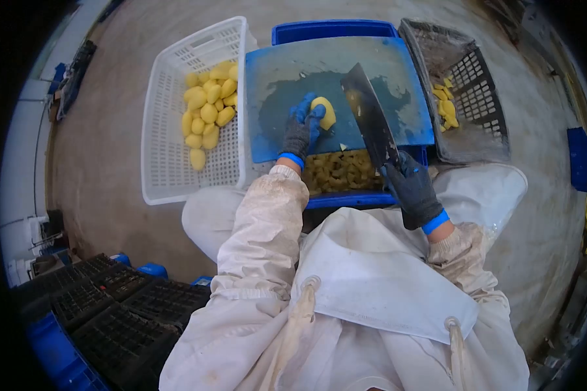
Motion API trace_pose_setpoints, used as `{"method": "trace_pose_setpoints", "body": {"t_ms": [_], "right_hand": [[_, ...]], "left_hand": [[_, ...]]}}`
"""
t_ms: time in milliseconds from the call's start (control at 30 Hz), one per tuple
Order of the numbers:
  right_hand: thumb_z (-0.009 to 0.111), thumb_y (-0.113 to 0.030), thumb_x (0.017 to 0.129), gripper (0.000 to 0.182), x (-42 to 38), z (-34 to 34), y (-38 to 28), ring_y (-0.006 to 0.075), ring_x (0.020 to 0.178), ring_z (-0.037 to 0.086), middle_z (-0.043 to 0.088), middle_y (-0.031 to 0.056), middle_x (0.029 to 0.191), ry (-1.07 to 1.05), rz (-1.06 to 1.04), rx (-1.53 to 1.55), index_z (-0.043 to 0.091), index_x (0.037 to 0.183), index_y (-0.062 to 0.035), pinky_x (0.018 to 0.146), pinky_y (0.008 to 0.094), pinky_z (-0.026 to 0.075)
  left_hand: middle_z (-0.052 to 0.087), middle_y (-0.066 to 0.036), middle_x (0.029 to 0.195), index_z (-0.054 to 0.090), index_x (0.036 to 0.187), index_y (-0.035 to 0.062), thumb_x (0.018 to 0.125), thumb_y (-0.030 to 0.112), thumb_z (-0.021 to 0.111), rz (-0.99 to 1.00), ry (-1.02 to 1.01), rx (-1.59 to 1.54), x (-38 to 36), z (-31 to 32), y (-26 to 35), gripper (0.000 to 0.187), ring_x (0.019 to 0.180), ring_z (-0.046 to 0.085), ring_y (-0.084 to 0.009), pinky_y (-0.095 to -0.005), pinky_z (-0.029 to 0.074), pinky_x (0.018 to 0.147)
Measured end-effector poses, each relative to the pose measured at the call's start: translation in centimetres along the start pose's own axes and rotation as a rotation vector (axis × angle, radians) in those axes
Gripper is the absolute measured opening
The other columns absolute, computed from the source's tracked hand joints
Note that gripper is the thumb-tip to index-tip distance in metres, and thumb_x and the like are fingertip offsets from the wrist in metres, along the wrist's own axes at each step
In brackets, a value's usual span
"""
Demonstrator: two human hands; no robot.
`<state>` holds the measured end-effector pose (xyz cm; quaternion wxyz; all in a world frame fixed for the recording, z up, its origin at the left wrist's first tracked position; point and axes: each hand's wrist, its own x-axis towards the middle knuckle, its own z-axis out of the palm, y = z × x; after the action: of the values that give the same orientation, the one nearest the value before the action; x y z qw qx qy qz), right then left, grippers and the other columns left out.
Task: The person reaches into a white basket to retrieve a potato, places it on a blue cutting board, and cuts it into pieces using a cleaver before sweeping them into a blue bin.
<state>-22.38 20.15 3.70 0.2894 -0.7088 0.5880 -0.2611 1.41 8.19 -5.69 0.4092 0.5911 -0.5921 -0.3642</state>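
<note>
My left hand (300, 130), in a blue-and-grey glove, has its fingers closed against a peeled yellow potato (323, 113) on the blue cutting board (293, 62). In my right hand (411, 189), also gloved, is the handle of a large cleaver (372, 117). Its broad dark blade points away from me, to the right of the potato and apart from it. A small pale scrap (343, 147) lies by the board's near edge. Dark wet patches cover much of the board's middle.
Left of the board, a white crate (156, 130) holds many yellow potatoes (209, 112). A black crate (482, 98) with yellow pieces (447, 107) stands right. Under the board, a blue bin (352, 200) contains cut pieces (339, 173). Black crates (124, 332) sit lower left.
</note>
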Motion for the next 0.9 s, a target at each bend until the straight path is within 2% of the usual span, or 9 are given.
{"method": "trace_pose_setpoints", "body": {"t_ms": [33, 100, 233, 300, 467, 533, 633, 700, 900], "right_hand": [[0.056, -0.024, 0.085, 0.027, 0.1, 0.0, -0.5, 0.0188, 0.057, 0.06, 0.059, 0.0105, 0.063, 0.0, -0.007, 0.0, 0.058, 0.103, -0.0038, 0.056, 0.0324, 0.047], [0.055, -0.027, 0.085, 0.025, 0.2, -0.4, -3.3, 0.0222, 0.057, 0.061, 0.058, 0.0125, 0.062, -0.097, 0.37, 0.37, 0.058, 0.099, -0.0055, 0.056, 0.0346, 0.047], [0.055, -0.028, 0.084, 0.024, 0.2, 1.1, -2.9, 0.0291, 0.061, 0.061, 0.059, 0.0156, 0.066, -0.114, 0.349, 0.337, 0.058, 0.096, -0.0066, 0.058, 0.0385, 0.047], [0.055, -0.028, 0.084, 0.024, 0.3, 1.8, -2.6, 0.0329, 0.065, 0.061, 0.06, 0.0162, 0.068, -0.078, 0.171, 0.167, 0.058, 0.096, -0.0078, 0.059, 0.0418, 0.047], [0.053, -0.027, 0.084, 0.023, 0.9, 1.3, -4.1, 0.0348, 0.068, 0.06, 0.06, 0.0166, 0.07, -0.142, 0.199, 0.03, 0.056, 0.096, -0.0075, 0.061, 0.0441, 0.047], [0.052, -0.027, 0.084, 0.023, 1.2, 1.1, -4.5, 0.0351, 0.068, 0.06, 0.06, 0.0165, 0.07, -0.155, 0.189, -0.022, 0.056, 0.096, -0.0072, 0.062, 0.0447, 0.047], [0.05, -0.027, 0.084, 0.024, 1.8, 1.1, -4.9, 0.036, 0.069, 0.06, 0.061, 0.0173, 0.071, -0.224, 0.217, -0.065, 0.055, 0.095, -0.0061, 0.064, 0.0463, 0.047], [0.049, -0.026, 0.084, 0.024, 2.0, 1.3, -4.9, 0.0366, 0.071, 0.06, 0.061, 0.0184, 0.073, -0.168, 0.149, -0.126, 0.054, 0.094, -0.0056, 0.065, 0.0473, 0.047], [0.049, -0.026, 0.084, 0.027, 3.4, 1.3, -4.9, 0.0382, 0.073, 0.06, 0.06, 0.0217, 0.075, -0.231, 0.213, -0.119, 0.054, 0.093, -0.0015, 0.068, 0.0483, 0.047]], "left_hand": [[0.052, -0.017, 0.113, 0.049, 0.126, 0.0113, 0.086, 0.043, 0.055, 0.003, -0.014, -0.051, 0.4, 0.1, -1.0, 0.052, 0.1, 0.056, -0.0284, -0.0347, 0.049, 0.082], [0.051, -0.02, 0.113, 0.049, 0.125, 0.0102, 0.086, 0.043, 0.052, -0.024, 0.019, -0.037, 0.0, 0.1, -0.3, 0.051, 0.101, 0.054, -0.0316, -0.0381, 0.046, 0.086], [0.049, -0.022, 0.111, 0.048, 0.126, 0.0102, 0.087, 0.044, 0.049, -0.058, 0.018, -0.046, -0.3, 0.0, -0.1, 0.051, 0.101, 0.051, -0.035, -0.0413, 0.043, 0.089], [0.049, -0.022, 0.111, 0.048, 0.125, 0.0105, 0.087, 0.043, 0.049, -0.106, 0.017, -0.105, -0.7, -0.2, 1.2, 0.05, 0.101, 0.052, -0.035, -0.0414, 0.044, 0.088], [0.048, -0.021, 0.108, 0.05, 0.123, 0.0112, 0.087, 0.041, 0.049, -0.131, 0.018, -0.127, -0.5, -0.1, 0.9, 0.046, 0.099, 0.052, -0.034, -0.0405, 0.047, 0.084], [0.05, -0.017, 0.112, 0.052, 0.121, 0.0077, 0.089, 0.038, 0.049, 0.035, 0.103, 0.12, -0.7, -0.1, 1.0, 0.044, 0.096, 0.056, -0.0255, -0.0345, 0.052, 0.074], [0.051, -0.016, 0.108, 0.053, 0.12, 0.0073, 0.088, 0.037, 0.052, -0.095, 0.117, -0.141, -1.2, 0.3, 1.7, 0.043, 0.096, 0.056, -0.0251, -0.0349, 0.051, 0.078], [0.052, -0.016, 0.107, 0.053, 0.119, 0.0069, 0.088, 0.035, 0.053, -0.071, 0.137, -0.106, -1.0, 0.5, 1.2, 0.042, 0.096, 0.056, -0.0252, -0.0348, 0.05, 0.079], [0.052, -0.017, 0.105, 0.054, 0.118, 0.0056, 0.087, 0.031, 0.055, -0.035, 0.168, -0.05, -0.7, 0.6, 1.8, 0.041, 0.095, 0.056, -0.027, -0.0362, 0.048, 0.083]]}}
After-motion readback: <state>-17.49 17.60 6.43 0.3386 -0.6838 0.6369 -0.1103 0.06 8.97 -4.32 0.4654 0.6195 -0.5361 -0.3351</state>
